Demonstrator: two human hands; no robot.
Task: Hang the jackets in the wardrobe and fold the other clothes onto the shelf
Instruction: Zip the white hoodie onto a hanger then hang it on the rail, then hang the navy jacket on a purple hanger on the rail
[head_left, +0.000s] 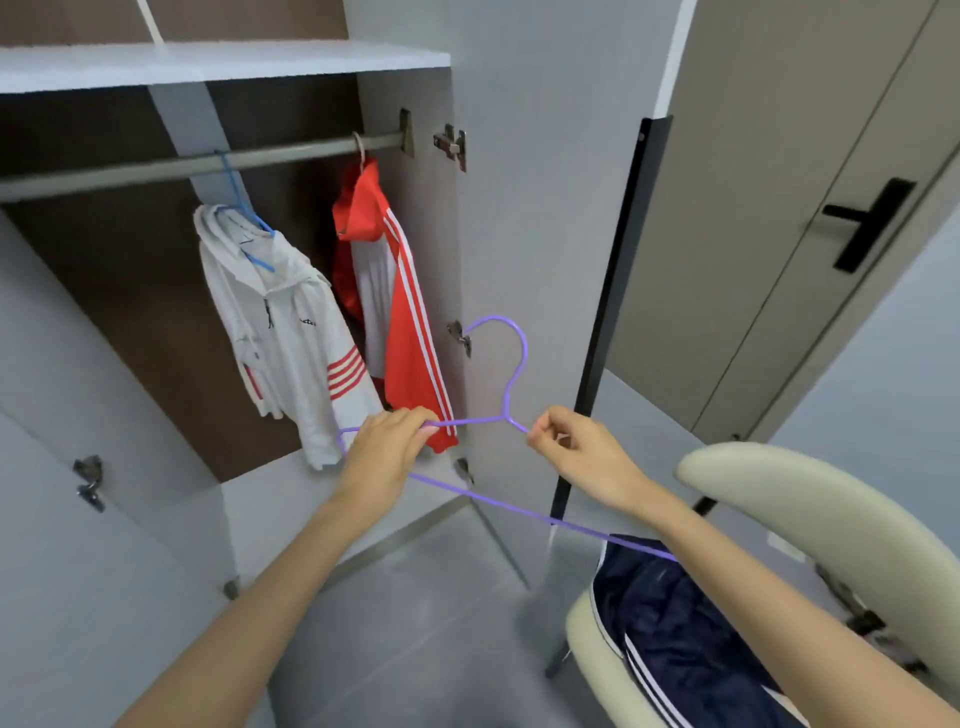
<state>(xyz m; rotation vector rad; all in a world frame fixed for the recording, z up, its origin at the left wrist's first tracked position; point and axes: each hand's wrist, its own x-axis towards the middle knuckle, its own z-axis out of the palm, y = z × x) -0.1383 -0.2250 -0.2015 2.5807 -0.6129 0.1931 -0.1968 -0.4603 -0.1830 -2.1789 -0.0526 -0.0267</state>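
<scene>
Holding purple hanger (524, 343); navy jacket (675, 623) on chair (779, 478).
Fingers of left hand (384, 447) and right hand (576, 452) pinch its shoulders. Light, springy wire. Jacket looks limp: grab the collar.

Left hand (387, 451) and right hand (574, 451) gripping purple hanger (514, 358), two jackets hung in wardrobe (415, 218)

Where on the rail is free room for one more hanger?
The rail is bare left of the white jacket, and another bare stretch lies between it and the red jacket. The right end, by the red jacket, is crowded.
</scene>
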